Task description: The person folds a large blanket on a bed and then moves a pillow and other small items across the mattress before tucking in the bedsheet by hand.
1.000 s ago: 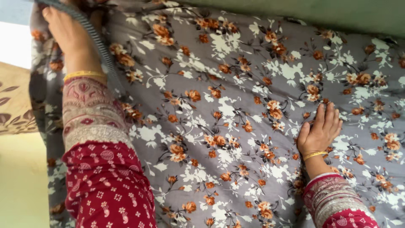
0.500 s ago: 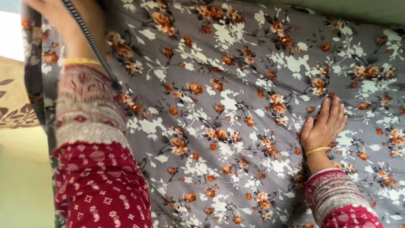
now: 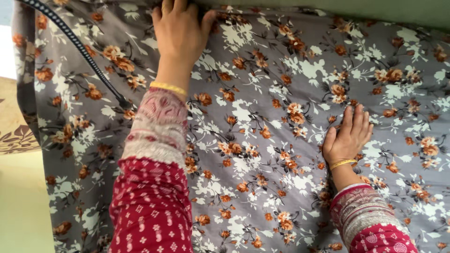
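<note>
While both arms reach forward, the left hand [image 3: 180,33] lies at the far edge of a grey flowered sheet [image 3: 262,140], fingers [image 3: 164,11] curled over or pressed into that edge where the cloth meets a plain green surface [image 3: 375,11]; whether the fingers actually pinch the cloth or only press on it cannot be told, since the fingertips run out of view at the top. The right hand [image 3: 349,136] rests flat and released on the sheet, well to the right and nearer to the person, palm down, fingers together and straight, thumb spread to the left, grasping nothing.

The sheet fills almost the whole view. It is grey, printed with orange blossoms, white leaf shapes and thin dark stems, and it shows soft creases near the right wrist. Its left border hangs down in a fold.

Each wrist carries a thin gold bangle [image 3: 168,87]. The sleeves [image 3: 152,206] are red with small white motifs and end in broad patterned cuffs of pale pink and cream.

A black ribbed cord [image 3: 75,44] crosses the upper left of the sheet on a slant, from the top corner down to a point just left of the left cuff, lying on the cloth.

Beyond the sheet's left border show a tan cloth with dark leaf shapes [image 3: 16,136] and a pale yellow-green surface [image 3: 21,206] below it.
</note>
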